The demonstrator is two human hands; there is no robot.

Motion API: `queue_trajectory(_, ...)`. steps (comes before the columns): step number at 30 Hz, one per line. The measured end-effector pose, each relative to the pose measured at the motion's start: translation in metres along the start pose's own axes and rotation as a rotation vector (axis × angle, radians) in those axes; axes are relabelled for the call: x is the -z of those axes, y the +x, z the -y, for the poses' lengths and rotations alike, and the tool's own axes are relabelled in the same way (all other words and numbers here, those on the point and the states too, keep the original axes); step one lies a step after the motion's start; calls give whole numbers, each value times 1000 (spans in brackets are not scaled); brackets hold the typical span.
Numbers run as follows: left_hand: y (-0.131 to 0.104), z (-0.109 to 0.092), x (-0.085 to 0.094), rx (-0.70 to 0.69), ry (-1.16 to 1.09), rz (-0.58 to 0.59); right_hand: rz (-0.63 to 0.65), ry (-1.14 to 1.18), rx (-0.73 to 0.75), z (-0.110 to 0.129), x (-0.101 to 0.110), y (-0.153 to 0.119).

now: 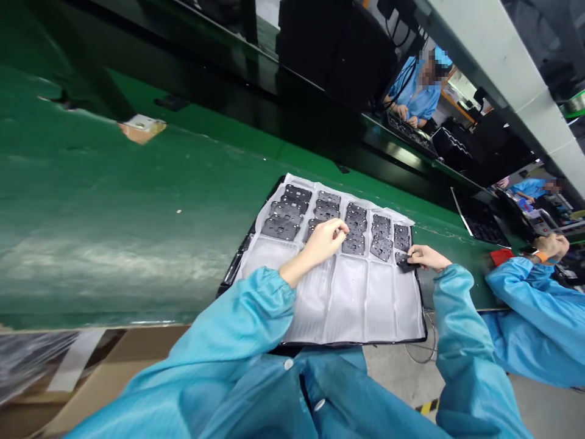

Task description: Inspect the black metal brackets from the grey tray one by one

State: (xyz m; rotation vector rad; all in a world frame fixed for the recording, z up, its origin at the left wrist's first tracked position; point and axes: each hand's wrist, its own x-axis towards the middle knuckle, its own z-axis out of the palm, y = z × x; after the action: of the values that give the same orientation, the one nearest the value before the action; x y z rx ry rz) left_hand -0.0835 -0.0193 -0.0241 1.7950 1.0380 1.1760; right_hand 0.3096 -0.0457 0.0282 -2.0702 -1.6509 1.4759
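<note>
A tray lined with white sheet (350,299) lies in front of me, divided into columns. Black flat parts with small holes and cutouts (282,227) fill its far half in overlapping rows. My left hand (325,239) hovers over the middle columns, fingers curled and pressed together; whatever they hold, if anything, is hidden. At the right edge of the tray, my right hand (429,257) pinches a black flat part (404,262) just below the last column's other parts. The near half of the sheet shows bare pockets.
The tray rests on a green bench (114,244) with a dark rail behind it. A metal post foot (142,125) stands at left. A co-worker's blue sleeve (525,283) is close on the right. Below the bench at left is a cardboard box (123,360). Other people work beyond the rail.
</note>
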Motion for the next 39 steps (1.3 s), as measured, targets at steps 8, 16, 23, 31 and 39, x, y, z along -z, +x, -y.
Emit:
queue_trajectory(8,-2,5,-3,-104,116,138,-129,149,79,5,6,10)
queue_trajectory(16,-3,8,-3,-103,154,185,-684,320,243,-3,-1,-10)
queue_trajectory(23,-6,2,-4,-103,185,242,-507,349,244,-23,-49,-14)
queue_trajectory(31,-6,9,-5,-86,129,217,-422,-173,337,-9,-42,-18)
queue_trajectory(39,-6,6,-4,-106,208,268,-349,-368,436,0,-41,-20)
